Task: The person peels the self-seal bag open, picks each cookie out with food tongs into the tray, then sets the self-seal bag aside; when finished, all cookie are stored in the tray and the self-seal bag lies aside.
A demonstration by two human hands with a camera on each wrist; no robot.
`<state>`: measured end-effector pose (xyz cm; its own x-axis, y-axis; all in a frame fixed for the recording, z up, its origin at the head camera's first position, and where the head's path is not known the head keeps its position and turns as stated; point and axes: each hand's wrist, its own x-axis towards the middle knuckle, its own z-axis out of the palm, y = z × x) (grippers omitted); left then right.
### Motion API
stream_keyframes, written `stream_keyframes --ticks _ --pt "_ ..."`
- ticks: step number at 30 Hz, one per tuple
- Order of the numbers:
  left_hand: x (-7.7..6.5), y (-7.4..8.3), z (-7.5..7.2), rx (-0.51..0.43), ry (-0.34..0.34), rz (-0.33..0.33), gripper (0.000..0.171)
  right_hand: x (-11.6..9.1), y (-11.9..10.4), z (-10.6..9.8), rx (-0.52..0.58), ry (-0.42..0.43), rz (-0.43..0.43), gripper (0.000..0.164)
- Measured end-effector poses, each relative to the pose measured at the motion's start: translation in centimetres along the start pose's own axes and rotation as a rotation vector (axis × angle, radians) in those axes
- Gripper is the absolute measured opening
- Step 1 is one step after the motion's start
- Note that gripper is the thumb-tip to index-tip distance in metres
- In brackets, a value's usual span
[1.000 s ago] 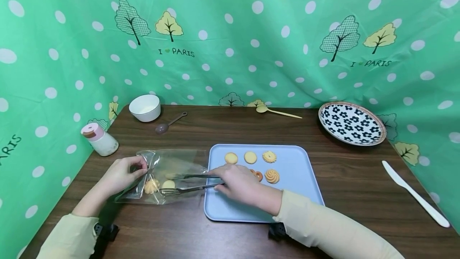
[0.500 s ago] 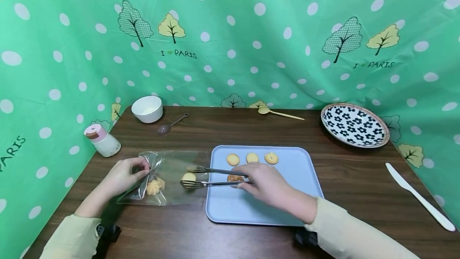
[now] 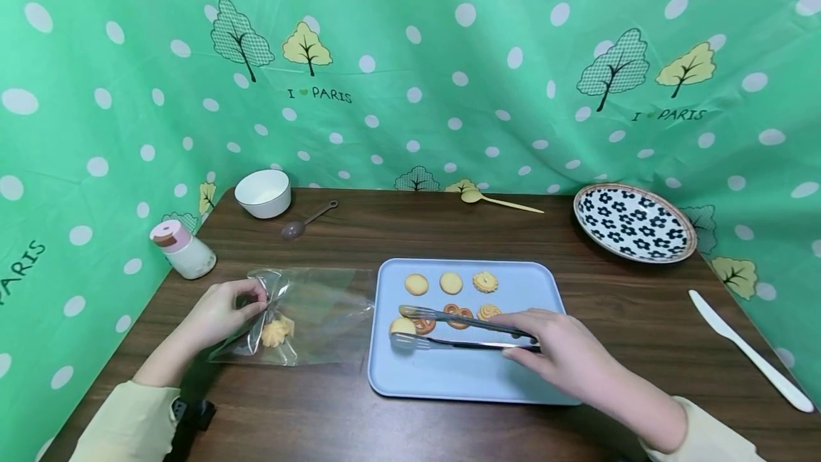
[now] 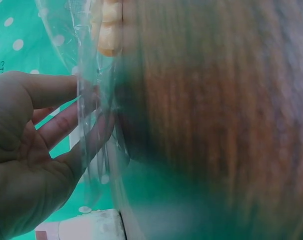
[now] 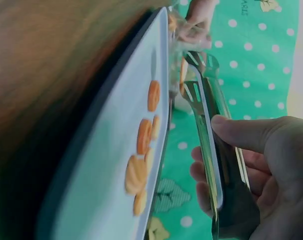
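Observation:
In the head view, my left hand [image 3: 224,311] pinches the edge of a clear plastic bag [image 3: 330,305] lying on the table. A ruffled piped cookie [image 3: 278,331] is inside the bag near those fingers. My right hand [image 3: 554,348] holds metal tongs [image 3: 468,321] over the blue tray [image 3: 449,380]. Between the tong tips is a plain round cookie [image 3: 403,326], seen edge-on in the right wrist view, above the tray surface. Pretzel-shaped cookies [image 3: 459,316], partly covered by the tongs, lie on the tray with a swirl cookie [image 3: 489,311].
Two round cookies [image 3: 451,283] and a scalloped cookie [image 3: 485,281] line the tray's back. Behind stand a white bowl [image 3: 263,193], a brown spoon [image 3: 301,227] and a pink-capped jar [image 3: 184,249]. A yellow spoon [image 3: 494,199], patterned plate [image 3: 635,223] and white knife [image 3: 747,348] are farther right.
My right hand has moved right, drawing the tongs and the round cookie out of the bag to over the tray. My left hand stays on the bag's edge; the ruffled cookie remains inside.

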<state>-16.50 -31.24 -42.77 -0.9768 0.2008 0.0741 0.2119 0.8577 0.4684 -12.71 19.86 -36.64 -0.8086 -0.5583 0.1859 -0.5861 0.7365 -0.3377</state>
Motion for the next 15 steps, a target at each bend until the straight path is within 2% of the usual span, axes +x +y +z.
stream_keyframes --ticks 7,15 --pt "0.1 0.2 0.0 -0.002 -0.002 0.0 0.015 -2.4 0.9 -0.7 0.02 -0.089 0.023 0.036" --pt "0.0 0.2 0.0 0.004 -0.005 -0.005 0.015 -3.0 1.2 -0.3 0.016 -0.124 -0.015 0.037"
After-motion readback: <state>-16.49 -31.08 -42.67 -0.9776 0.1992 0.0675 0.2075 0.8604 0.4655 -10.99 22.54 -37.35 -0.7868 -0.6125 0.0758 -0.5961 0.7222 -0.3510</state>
